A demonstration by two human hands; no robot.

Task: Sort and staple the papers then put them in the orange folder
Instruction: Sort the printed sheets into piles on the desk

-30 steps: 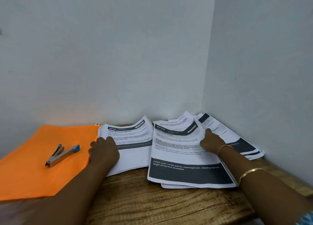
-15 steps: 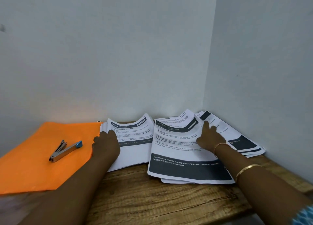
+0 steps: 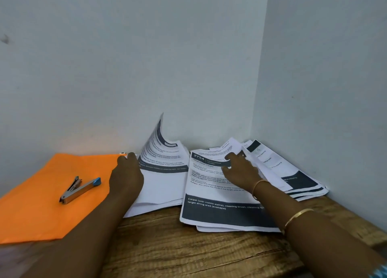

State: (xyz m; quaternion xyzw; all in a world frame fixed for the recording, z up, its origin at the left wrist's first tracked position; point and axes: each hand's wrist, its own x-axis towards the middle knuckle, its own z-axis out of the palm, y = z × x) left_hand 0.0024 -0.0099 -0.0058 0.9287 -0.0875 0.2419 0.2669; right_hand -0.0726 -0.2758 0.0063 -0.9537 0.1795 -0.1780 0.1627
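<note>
Our left hand (image 3: 126,176) curls up limp white printed sheets (image 3: 165,162) by their edge; right hand (image 3: 240,170) presses flat, fingers spread, on the neighbouring stack (image 3: 219,194).

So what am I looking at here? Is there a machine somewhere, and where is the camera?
There is no machine: a person works with two bare hands. The single picture comes from a wide-angle camera worn on the head, looking forward and down, so the arms reach in from the bottom. On the brown wooden table, in a corner of white walls, lies a flat orange folder with a small silver stapler with a blue tip resting on it. Beside the folder sits a left pile of printed white sheets; the left hand is at its edge, and the top sheet curls upward. The right hand, gold bangles at the wrist, lies on a looser right spread of printed sheets. Whether either hand has a real grip on a sheet cannot be told.
</note>
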